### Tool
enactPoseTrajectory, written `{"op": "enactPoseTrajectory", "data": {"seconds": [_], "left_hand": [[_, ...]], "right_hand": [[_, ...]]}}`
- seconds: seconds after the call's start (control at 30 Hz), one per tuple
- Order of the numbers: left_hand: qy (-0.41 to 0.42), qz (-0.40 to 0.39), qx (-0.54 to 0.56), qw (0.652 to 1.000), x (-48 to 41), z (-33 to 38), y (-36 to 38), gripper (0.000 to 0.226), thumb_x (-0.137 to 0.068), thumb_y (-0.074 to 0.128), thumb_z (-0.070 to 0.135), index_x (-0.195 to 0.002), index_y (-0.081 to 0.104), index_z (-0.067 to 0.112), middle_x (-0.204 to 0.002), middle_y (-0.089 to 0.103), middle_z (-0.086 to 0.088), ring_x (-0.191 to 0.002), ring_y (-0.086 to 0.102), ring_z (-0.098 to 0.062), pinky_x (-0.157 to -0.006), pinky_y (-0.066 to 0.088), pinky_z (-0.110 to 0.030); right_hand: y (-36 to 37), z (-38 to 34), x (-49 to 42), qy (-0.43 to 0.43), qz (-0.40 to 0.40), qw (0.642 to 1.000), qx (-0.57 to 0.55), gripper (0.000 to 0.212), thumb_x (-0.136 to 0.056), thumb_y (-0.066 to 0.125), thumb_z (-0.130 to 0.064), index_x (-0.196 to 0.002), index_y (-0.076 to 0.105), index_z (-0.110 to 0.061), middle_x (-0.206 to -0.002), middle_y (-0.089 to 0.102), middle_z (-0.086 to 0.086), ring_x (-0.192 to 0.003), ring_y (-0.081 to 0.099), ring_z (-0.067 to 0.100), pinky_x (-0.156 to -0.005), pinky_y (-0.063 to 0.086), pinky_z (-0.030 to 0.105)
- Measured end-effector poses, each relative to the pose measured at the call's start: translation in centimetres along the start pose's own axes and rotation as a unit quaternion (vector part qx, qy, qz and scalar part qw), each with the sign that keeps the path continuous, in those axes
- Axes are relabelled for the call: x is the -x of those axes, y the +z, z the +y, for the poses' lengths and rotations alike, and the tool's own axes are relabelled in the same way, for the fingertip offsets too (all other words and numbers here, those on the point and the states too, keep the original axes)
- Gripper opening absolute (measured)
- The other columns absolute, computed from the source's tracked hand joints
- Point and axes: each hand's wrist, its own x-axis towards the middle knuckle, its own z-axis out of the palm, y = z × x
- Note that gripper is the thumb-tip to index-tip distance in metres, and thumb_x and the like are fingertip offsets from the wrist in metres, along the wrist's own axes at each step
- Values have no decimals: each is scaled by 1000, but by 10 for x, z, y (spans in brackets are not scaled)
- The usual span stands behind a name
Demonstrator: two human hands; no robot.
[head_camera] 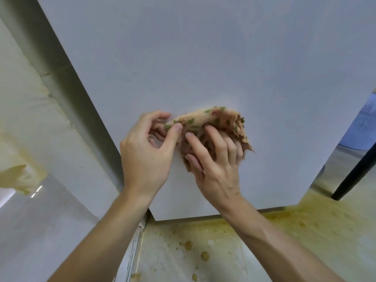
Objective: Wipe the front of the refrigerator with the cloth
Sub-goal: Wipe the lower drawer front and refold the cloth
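At the far left a pale wall (26, 110) carries yellowish, peeling patches; next to it runs the grey side of the fridge (203, 58), whose white front fills most of the view; low on that front, a little right of its left edge, the left hand (146, 151) pinches the left corner of the cloth (213, 119) between thumb and forefinger, the other fingers curled loosely behind; the cloth is tan with green and reddish flecks, bunched, and lies against the door between the two hands; the right hand (215, 163) covers its lower part, fingers bent over the folds and thumb at the cloth's lower edge, gripping it against the door; both forearms are bare; under the door the floor (183, 261) shows yellow-brown stains (325, 216), thickest toward the right; past the fridge's right edge stands a white perforated basket (364, 127), with a black bar (354, 169) slanting below it.
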Motion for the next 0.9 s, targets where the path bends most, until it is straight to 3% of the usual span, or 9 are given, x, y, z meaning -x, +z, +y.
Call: {"op": "enactPoseTrajectory", "data": {"seconds": [0.2,0.27,0.4,0.47,0.57,0.63,0.73,0.9], "left_hand": [[9,48,32,998,-7,-14,-19,14,-105,56,20,-118,61,24,-101,65,17,-83,66,-14,-74,51,-18],[16,75,28,997,-13,-20,-22,16,-105,54,17,-117,61,24,-103,66,13,-87,66,-11,-79,54,-26],[26,102,28,994,-19,-27,-24,17,-104,53,16,-116,60,25,-108,67,5,-100,69,-15,-86,58,-44],[36,103,25,994,-18,-29,-22,17,-104,53,13,-116,60,24,-107,66,6,-101,69,-15,-85,57,-42],[46,102,18,994,-17,-30,-20,19,-103,53,8,-115,59,21,-107,66,3,-99,68,-15,-81,52,-32],[53,104,20,993,-16,-31,-20,20,-103,52,6,-115,59,20,-107,66,2,-98,68,-15,-82,51,-31],[62,99,16,993,-14,-31,-21,21,-103,51,6,-115,59,20,-108,66,1,-98,68,-17,-83,52,-31],[61,87,9,994,-11,-33,-20,20,-103,52,6,-115,61,19,-108,66,2,-99,68,-17,-82,54,-35]], "right_hand": [[6,-4,-55,-45,60,996,53,46,-104,63,-48,-149,54,-40,-159,40,3,-142,40,22,-130,11,42],[4,-14,-85,-32,86,994,54,46,-104,61,-53,-148,58,-38,-160,48,6,-144,40,22,-128,15,51],[7,-28,-121,1,109,989,101,64,-98,52,-75,-149,58,-35,-156,53,11,-146,48,27,-119,26,72],[12,-32,-121,0,129,986,104,58,-102,54,-67,-149,58,-34,-155,54,11,-146,47,28,-120,29,68],[15,-23,-112,-34,149,986,60,44,-108,58,-39,-150,57,-28,-158,48,6,-148,38,24,-125,24,52],[16,-9,-90,-67,119,990,40,45,-108,57,-29,-153,53,-25,-162,39,0,-150,36,23,-129,16,46],[23,26,-17,-124,24,990,60,54,-108,52,-27,-160,38,-27,-159,42,0,-151,29,21,-131,8,43],[18,105,127,-162,-150,968,122,52,-115,34,-37,-167,25,-34,-158,46,-1,-146,37,21,-117,32,46]]}}
